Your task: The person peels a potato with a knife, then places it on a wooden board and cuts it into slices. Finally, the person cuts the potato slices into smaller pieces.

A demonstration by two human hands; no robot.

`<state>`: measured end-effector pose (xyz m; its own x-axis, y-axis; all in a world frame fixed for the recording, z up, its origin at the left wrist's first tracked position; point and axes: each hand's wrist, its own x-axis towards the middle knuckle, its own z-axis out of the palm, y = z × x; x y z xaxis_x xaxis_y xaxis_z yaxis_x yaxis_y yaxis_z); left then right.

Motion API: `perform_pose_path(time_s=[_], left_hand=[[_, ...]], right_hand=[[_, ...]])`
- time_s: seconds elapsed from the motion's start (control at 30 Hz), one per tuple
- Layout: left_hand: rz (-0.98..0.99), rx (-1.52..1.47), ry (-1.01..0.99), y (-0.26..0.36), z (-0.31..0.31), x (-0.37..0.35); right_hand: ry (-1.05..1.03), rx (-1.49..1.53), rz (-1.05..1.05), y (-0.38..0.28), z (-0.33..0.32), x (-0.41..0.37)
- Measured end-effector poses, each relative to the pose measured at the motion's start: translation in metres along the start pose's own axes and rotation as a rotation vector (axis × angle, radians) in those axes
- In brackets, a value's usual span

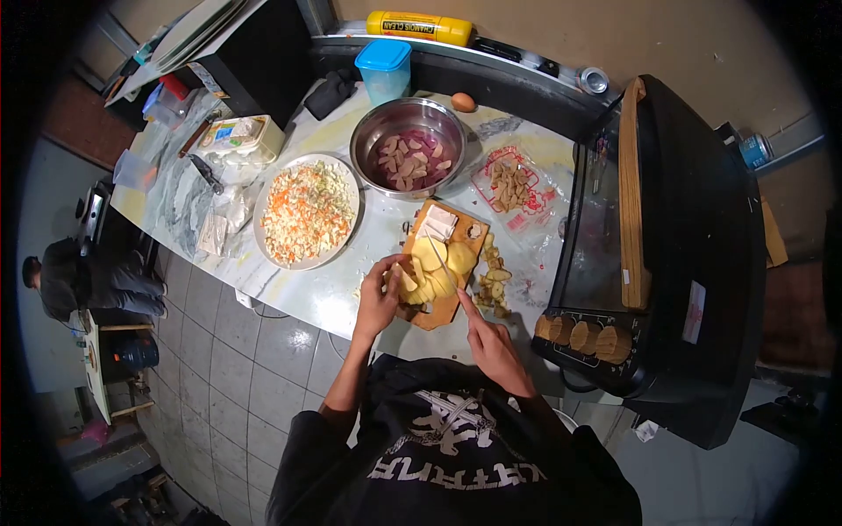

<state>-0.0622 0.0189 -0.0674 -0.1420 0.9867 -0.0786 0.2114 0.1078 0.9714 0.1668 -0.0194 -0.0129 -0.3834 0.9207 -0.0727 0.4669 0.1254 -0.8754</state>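
Yellow peeled potato pieces (431, 263) lie on a small wooden cutting board (437, 314); left hand (379, 298) grips them, right hand (493, 344) clasps a thin knife (445, 273)

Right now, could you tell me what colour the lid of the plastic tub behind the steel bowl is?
The lid is bright blue, clearest in the head view.

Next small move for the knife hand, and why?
Probably press the knife down for one more slice. The right hand holds its blade over the potato, the left hand pins the potato on the cutting board, and large yellow pieces there look uncut.
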Motion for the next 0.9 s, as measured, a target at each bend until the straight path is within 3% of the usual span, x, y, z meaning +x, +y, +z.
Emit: perform_pose_path(time_s=[0.17, 0.27, 0.33, 0.47, 0.63, 0.9], left_hand=[[-0.067, 0.086, 0.024, 0.029, 0.002, -0.008], [0.041, 0.149, 0.114, 0.021, 0.004, -0.016], [-0.083, 0.072, 0.134, 0.028, 0.006, -0.021], [-0.088, 0.038, 0.147, 0.022, 0.012, -0.026], [0.146, 0.124, 0.185, 0.024, 0.016, -0.027], [0.117, 0.214, 0.204, 0.020, 0.014, -0.032]], right_hand=[[-0.001, 0.028, -0.070, 0.007, 0.012, -0.004], [-0.082, 0.048, -0.007, 0.000, 0.016, -0.005], [-0.076, 0.057, -0.030, 0.006, 0.023, -0.006], [-0.090, 0.089, -0.057, 0.004, 0.028, -0.005], [-0.058, 0.032, -0.132, 0.004, 0.034, -0.006], [-0.077, -0.007, -0.165, 0.009, 0.040, -0.007]])
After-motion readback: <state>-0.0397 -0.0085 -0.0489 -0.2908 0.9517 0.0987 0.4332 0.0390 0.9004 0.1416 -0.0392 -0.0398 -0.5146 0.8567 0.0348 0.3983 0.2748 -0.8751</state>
